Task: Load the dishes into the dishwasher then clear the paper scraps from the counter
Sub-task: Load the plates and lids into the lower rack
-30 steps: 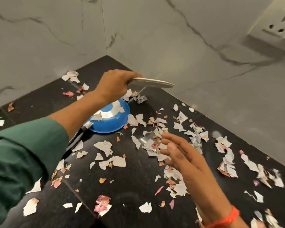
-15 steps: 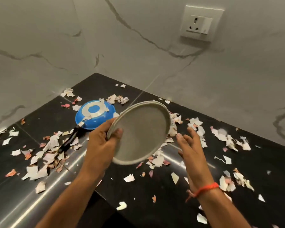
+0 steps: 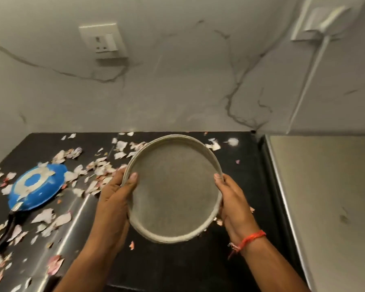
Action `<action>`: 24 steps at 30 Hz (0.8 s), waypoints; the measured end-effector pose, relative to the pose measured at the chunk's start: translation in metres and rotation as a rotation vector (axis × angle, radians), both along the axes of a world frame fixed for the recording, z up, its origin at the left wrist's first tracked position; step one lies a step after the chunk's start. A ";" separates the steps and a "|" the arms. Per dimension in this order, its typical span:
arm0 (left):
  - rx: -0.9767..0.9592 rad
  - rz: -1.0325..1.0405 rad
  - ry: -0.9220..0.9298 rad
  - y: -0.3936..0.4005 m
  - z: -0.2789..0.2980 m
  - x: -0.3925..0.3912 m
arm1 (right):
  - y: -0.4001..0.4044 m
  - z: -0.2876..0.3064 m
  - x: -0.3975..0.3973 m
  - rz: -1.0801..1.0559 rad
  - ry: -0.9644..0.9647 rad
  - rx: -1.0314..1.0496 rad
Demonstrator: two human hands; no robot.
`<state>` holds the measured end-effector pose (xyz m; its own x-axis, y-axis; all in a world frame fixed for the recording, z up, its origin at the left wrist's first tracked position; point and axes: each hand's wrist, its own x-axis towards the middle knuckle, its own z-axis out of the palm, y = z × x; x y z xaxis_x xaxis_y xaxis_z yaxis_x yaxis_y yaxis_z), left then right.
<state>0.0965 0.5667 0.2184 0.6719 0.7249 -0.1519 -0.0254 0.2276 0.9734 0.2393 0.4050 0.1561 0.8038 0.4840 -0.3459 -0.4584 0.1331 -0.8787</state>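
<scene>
I hold the plate [image 3: 173, 189] at the centre of the frame, tilted so its inside faces me, above the black surface [image 3: 236, 207]. My left hand [image 3: 114, 199] grips its left rim, thumb curled over the edge; my right hand [image 3: 233, 199] grips the right rim the same way. Paper scraps [image 3: 97, 167] litter the surface at left, around an upturned blue pan [image 3: 35, 187] at middle left.
</scene>
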 end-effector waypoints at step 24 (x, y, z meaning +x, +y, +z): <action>-0.010 -0.858 0.209 -0.132 -0.031 0.120 | -0.179 -0.038 -0.056 -0.830 0.107 -0.152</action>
<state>0.2162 0.4349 0.1875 0.9417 -0.0192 -0.3358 0.3360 0.0949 0.9371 0.1829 0.2258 0.1177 0.8370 -0.3058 -0.4538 -0.3458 0.3471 -0.8717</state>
